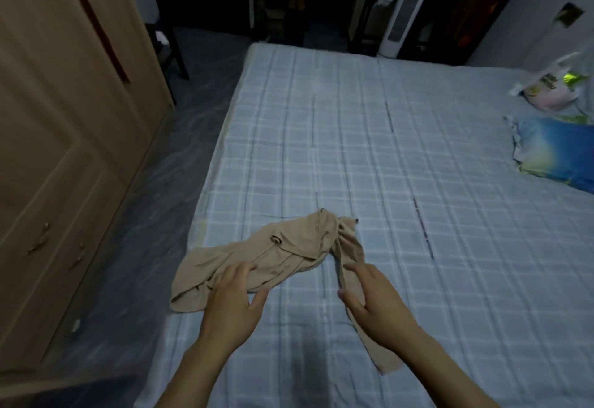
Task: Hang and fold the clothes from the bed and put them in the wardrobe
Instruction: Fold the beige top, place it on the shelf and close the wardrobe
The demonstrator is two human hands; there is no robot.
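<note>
1. The beige garment [289, 253] lies crumpled on the bed [385, 150], near the mattress's left edge and just ahead of my hands, at about 12 o'clock from my wrists. One long strip of it trails back toward me under my right palm, ending near my right forearm at about 5 o'clock from the main bunch.
2. My left hand [231, 304] rests flat on the near left part of the cloth, fingers straight and spread, thumb out to the side on the sheet. Its grip is open; it presses rather than pinches.
3. My right hand [376, 301] lies over the trailing strip, fingers extended and pointing to 11 o'clock, thumb apart from them. That grip is open too, nothing curled around the fabric.
4. The bed carries a pale blue sheet with a white check; it fills the middle and right of the view.
5. At 2 o'clock from the garment, well apart, sits a blue pillow [556, 153] by the right edge, and beyond it a plastic bag [553, 89] with bright contents I cannot make out.
6. At 9 to 10 o'clock, across a strip of grey floor [180, 157], stands the wooden wardrobe [64, 118], its doors closed, small handles low down.
7. At 12 o'clock, past the far end of the bed, is a dark, cluttered area and a tall white upright unit [401, 12].
</note>
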